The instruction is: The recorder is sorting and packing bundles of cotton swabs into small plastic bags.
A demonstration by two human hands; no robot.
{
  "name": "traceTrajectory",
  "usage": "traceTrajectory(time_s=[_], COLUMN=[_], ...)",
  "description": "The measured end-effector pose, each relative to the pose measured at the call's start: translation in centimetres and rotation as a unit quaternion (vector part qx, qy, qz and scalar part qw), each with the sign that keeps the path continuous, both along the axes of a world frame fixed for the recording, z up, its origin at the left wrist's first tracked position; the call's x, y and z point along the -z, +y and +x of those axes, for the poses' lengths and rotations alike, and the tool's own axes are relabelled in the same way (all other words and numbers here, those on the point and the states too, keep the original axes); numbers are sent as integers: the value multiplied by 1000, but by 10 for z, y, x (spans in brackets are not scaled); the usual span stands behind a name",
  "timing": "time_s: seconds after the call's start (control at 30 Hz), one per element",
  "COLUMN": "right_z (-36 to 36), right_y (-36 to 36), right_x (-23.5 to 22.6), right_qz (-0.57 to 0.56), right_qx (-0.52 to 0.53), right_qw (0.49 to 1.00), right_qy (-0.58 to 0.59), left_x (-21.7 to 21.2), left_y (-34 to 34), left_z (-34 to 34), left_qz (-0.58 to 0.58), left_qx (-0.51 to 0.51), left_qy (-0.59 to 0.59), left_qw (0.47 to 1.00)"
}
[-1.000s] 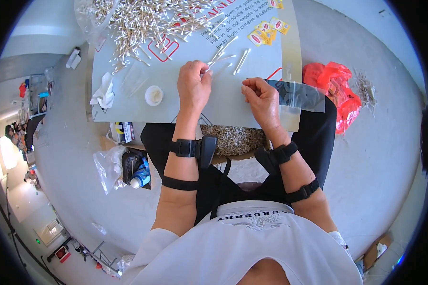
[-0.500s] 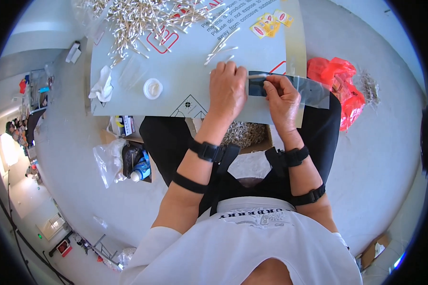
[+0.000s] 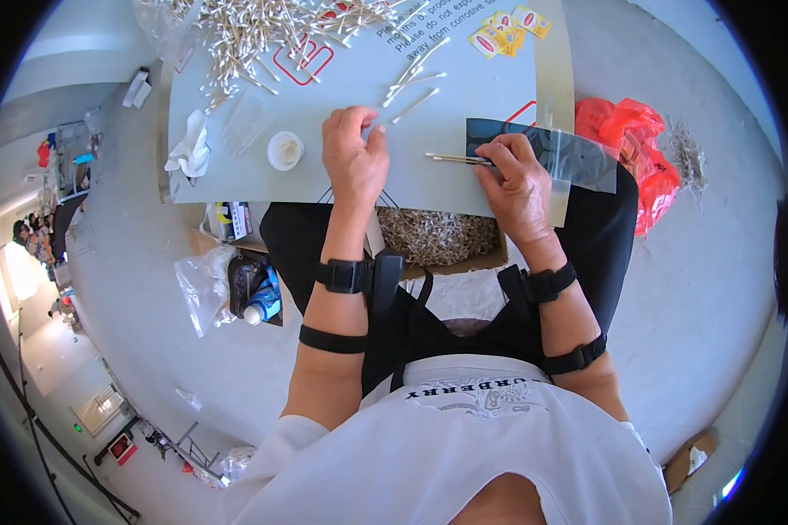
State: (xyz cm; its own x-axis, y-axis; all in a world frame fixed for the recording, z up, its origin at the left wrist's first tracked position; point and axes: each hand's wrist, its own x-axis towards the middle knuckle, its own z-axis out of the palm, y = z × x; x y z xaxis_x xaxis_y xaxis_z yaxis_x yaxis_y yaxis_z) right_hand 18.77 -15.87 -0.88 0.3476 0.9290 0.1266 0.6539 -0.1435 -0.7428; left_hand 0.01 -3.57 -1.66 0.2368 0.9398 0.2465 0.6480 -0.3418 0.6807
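Observation:
My right hand (image 3: 515, 182) pinches a few cotton swabs (image 3: 451, 158) between thumb and fingers, their stems pointing left over the table. Beneath that hand lies a dark, glossy film strip (image 3: 490, 131) that runs off the table's right edge. My left hand (image 3: 355, 157) hovers apart from it, thumb spread from loosely bent fingers, with nothing seen in it. To the left of this hand stands a small round white tub (image 3: 285, 150) with pale content. Several loose swabs (image 3: 414, 74) lie beyond the hands, and a large heap of swabs (image 3: 254, 35) covers the far left.
Crumpled white tissue (image 3: 190, 150) rests at the table's left side. Yellow-and-white packets (image 3: 510, 33) lie far right. A red plastic bag (image 3: 630, 140) is beside the table. Below the near edge, a cardboard box (image 3: 486, 265) holds many swabs; another box with bottles stands left.
My left hand has moved left, away from my right hand, toward the white tub. My right hand has shifted slightly nearer, and the swabs in it now show plainly.

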Motion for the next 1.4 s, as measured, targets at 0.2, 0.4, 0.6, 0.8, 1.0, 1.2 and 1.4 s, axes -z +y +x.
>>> traceTrajectory(time_s=[0.2,0.4,0.6,0.8,1.0,1.2,1.4], right_z=[1,3,3,4,9,10,6], right_y=[1,0,0,-1,0,-1,-2], right_x=[1,3,1,4,1,1,8], right_qz=[34,44,29,25,24,48,60], right_qx=[-4,1,8,8,30,37,13], right_qw=[999,999,1000,1000,996,990,997], right_qy=[-14,-8,0,5,86,125,55], left_x=[-3,-6,-12,-11,-7,-2,-1], left_y=[1,-23,17,30,7,3,7], left_z=[34,47,39,47,51,52,49], left_qz=[65,60,97,77,70,77,58], left_qx=[59,130,40,75,145,131,103], left_qy=[60,34,56,135,85,65,87], left_qw=[994,989,993,985,983,986,989])
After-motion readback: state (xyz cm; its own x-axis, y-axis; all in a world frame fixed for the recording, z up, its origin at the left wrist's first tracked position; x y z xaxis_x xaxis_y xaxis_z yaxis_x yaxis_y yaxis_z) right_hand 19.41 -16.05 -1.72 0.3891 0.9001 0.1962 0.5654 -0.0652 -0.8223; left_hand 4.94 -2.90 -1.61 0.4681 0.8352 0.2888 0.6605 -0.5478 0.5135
